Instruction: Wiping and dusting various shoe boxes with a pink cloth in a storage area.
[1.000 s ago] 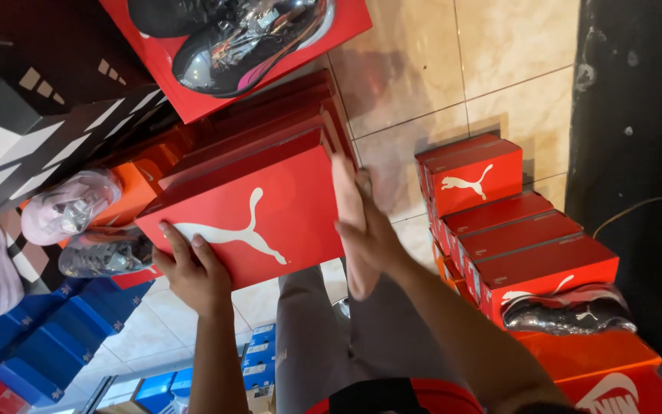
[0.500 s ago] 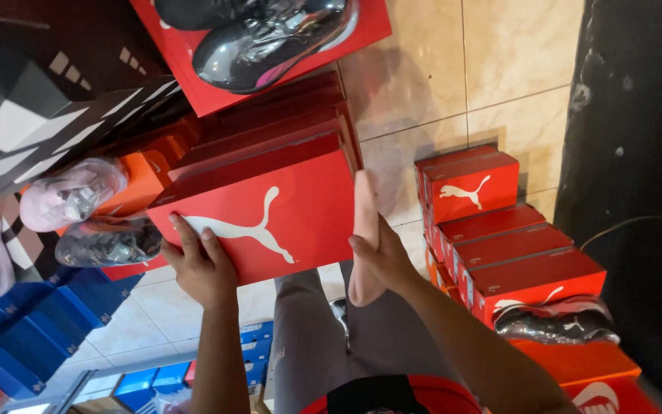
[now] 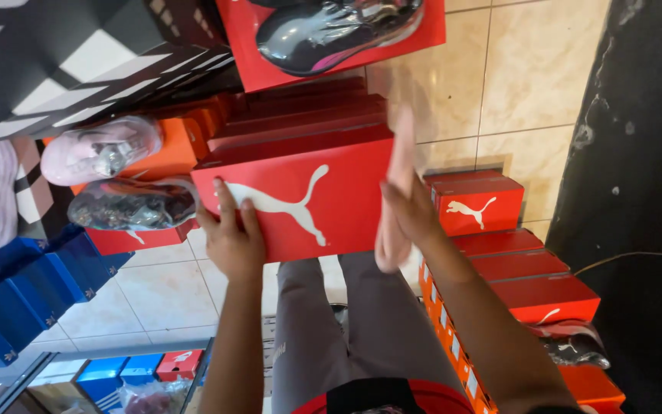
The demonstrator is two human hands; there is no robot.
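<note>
While half a second back the right hand [image 3: 404, 201] lay lower along the red shoe box [image 3: 300, 192] (top of the red stack), now pressed flat higher up its side, left hand [image 3: 233, 234] gripping the front.

I saw two hands [image 3: 233, 238] [image 3: 400, 201], four wrapped shoes [image 3: 101, 149], and five red boxes [image 3: 300, 195] in the middle stack.
</note>
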